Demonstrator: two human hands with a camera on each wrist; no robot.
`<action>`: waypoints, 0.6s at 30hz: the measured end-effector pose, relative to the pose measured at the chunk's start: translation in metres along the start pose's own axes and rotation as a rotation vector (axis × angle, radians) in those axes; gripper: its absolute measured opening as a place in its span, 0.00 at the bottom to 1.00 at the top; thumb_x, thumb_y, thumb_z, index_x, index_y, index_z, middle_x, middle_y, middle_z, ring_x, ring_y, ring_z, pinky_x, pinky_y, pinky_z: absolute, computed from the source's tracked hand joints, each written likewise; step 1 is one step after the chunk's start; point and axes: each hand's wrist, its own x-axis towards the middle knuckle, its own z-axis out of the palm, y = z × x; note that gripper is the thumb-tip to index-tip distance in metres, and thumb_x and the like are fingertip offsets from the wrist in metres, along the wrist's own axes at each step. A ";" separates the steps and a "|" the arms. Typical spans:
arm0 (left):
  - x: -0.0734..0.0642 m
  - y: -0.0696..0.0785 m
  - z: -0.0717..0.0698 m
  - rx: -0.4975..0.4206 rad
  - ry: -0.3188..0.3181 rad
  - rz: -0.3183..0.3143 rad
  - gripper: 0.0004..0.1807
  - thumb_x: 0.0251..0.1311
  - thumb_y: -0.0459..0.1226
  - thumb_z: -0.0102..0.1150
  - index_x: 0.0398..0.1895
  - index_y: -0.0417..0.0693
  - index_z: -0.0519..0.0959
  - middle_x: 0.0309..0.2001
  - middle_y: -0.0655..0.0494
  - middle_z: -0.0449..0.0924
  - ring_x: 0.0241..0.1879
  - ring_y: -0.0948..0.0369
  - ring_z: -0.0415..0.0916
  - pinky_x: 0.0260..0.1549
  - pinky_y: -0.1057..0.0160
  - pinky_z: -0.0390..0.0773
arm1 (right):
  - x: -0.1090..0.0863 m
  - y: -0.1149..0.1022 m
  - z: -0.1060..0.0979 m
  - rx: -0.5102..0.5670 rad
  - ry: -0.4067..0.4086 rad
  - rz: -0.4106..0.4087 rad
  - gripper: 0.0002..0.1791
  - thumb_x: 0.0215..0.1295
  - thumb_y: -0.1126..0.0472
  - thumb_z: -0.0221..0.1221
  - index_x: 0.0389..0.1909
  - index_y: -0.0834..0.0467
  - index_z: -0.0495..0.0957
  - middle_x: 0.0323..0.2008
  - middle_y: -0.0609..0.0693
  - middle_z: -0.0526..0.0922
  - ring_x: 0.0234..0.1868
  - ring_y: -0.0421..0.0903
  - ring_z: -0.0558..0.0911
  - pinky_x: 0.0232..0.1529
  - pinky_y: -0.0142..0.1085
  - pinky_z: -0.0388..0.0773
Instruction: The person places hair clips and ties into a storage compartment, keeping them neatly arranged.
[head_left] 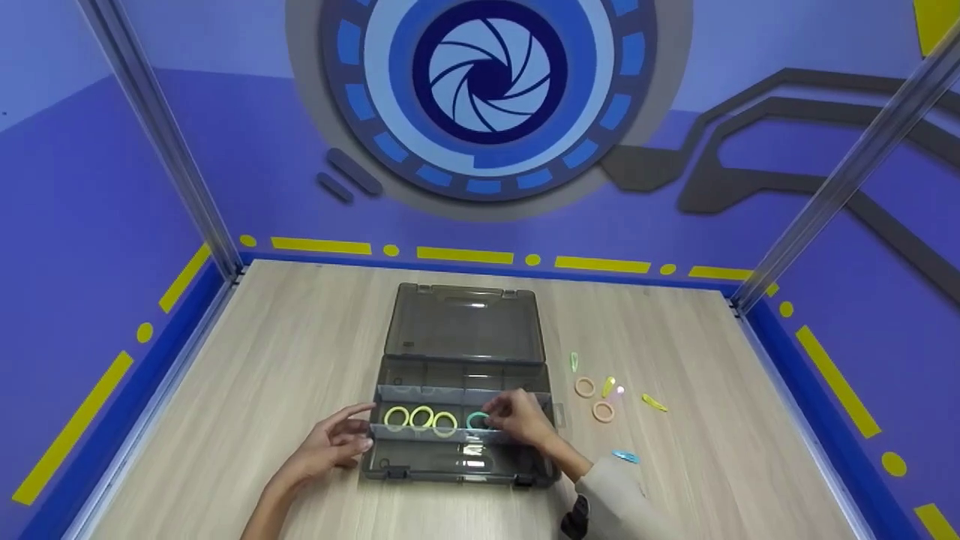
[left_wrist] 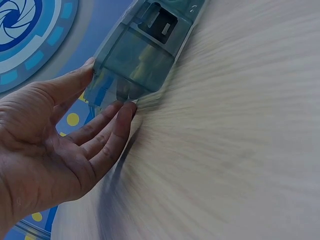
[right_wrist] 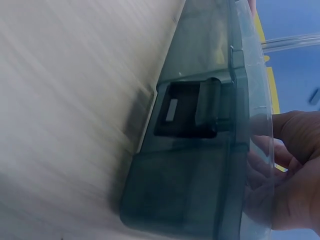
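Note:
A translucent grey plastic organizer box [head_left: 424, 459] lies with its lid [head_left: 465, 322] folded back. Three yellow hair ties [head_left: 445, 434] sit in a row in its middle compartment strip. To their right is a teal hair tie [head_left: 475, 422], pinched at its right side by my right hand [head_left: 521, 417]; the fingertips partly cover it. My left hand [head_left: 324, 452] touches the box's left side, fingers and thumb loosely bent. In the left wrist view, the left thumb and fingertips meet the box end [left_wrist: 135, 67]. In the right wrist view, my right hand [right_wrist: 295, 170] shows behind the box wall.
On the table right of the box lie two peach hair ties [head_left: 603, 412], a green hair clip [head_left: 574, 361], yellow clips [head_left: 654, 403], a pale pink clip [head_left: 617, 393] and a blue clip [head_left: 625, 456]. Blue patterned walls [head_left: 480, 225] with metal posts [head_left: 825, 195] surround the table.

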 end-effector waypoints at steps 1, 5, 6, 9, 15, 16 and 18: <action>0.000 0.000 0.000 0.003 0.000 -0.001 0.39 0.68 0.38 0.65 0.77 0.41 0.59 0.65 0.28 0.68 0.48 0.60 0.79 0.42 0.56 0.84 | 0.000 0.000 0.001 0.001 -0.001 0.007 0.05 0.56 0.75 0.67 0.34 0.70 0.85 0.28 0.61 0.88 0.26 0.36 0.79 0.27 0.25 0.74; -0.001 0.000 0.000 0.001 0.002 -0.011 0.39 0.68 0.39 0.65 0.78 0.42 0.59 0.66 0.28 0.68 0.48 0.59 0.80 0.42 0.55 0.84 | 0.000 0.000 0.003 0.003 -0.012 0.028 0.05 0.56 0.76 0.67 0.34 0.70 0.85 0.27 0.60 0.88 0.25 0.35 0.77 0.27 0.26 0.74; 0.000 -0.001 0.000 0.000 0.000 -0.010 0.39 0.68 0.39 0.65 0.78 0.42 0.59 0.66 0.28 0.67 0.48 0.59 0.80 0.43 0.55 0.84 | 0.001 0.000 0.003 0.004 -0.015 0.029 0.05 0.56 0.76 0.66 0.34 0.70 0.85 0.27 0.60 0.88 0.26 0.35 0.78 0.27 0.26 0.74; 0.000 -0.001 0.000 -0.006 -0.010 0.002 0.39 0.68 0.38 0.65 0.78 0.41 0.59 0.66 0.27 0.67 0.49 0.59 0.79 0.43 0.56 0.84 | 0.002 0.000 0.003 0.016 -0.024 0.027 0.06 0.56 0.76 0.66 0.35 0.71 0.85 0.28 0.62 0.88 0.27 0.39 0.81 0.28 0.26 0.75; 0.000 -0.001 0.000 -0.003 -0.013 0.013 0.39 0.68 0.38 0.64 0.78 0.41 0.59 0.66 0.27 0.67 0.48 0.60 0.80 0.42 0.56 0.84 | 0.002 0.000 0.000 0.054 -0.040 0.001 0.07 0.57 0.75 0.67 0.37 0.71 0.86 0.31 0.64 0.89 0.31 0.50 0.87 0.32 0.26 0.79; 0.000 -0.001 -0.001 0.001 -0.011 0.015 0.39 0.68 0.38 0.65 0.78 0.41 0.59 0.66 0.27 0.67 0.48 0.60 0.80 0.42 0.56 0.84 | 0.001 0.000 0.000 0.063 -0.042 -0.001 0.07 0.57 0.75 0.67 0.38 0.71 0.86 0.31 0.65 0.89 0.32 0.49 0.87 0.32 0.26 0.79; 0.000 -0.002 -0.001 0.008 -0.008 0.016 0.39 0.68 0.38 0.65 0.78 0.41 0.59 0.65 0.27 0.68 0.48 0.60 0.80 0.42 0.56 0.84 | 0.001 0.000 -0.002 0.079 -0.046 0.006 0.07 0.58 0.74 0.67 0.38 0.70 0.86 0.32 0.64 0.89 0.32 0.48 0.87 0.32 0.25 0.79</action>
